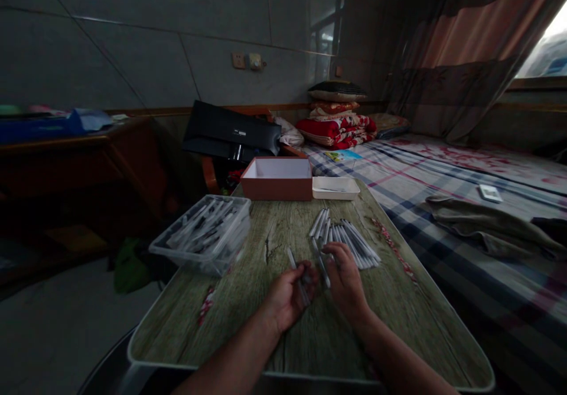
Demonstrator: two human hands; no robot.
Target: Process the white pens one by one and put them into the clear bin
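Note:
My left hand [290,297] is closed around a slim, clear or pale pen-like tube [291,257], its upper end poking out above the thumb. Close by on the right, my right hand [349,283] has curled fingers at a slender grey-white pen [321,265], which slants down along the fingertips; blur softens the exact grip. Just beyond the right hand, several similar pens [354,244] lie side by side on the wood-patterned table [274,224]. To the left, a clear plastic box [217,250] holds many more pens in a loose heap.
At the table's far end stand an open brown box [277,188] and a shallow white tray [336,194] with something thin in it. A black bag [230,132] rests behind them. Along the right side runs a bed [398,176] with folded quilts [336,129]; a wooden desk [80,147] is left.

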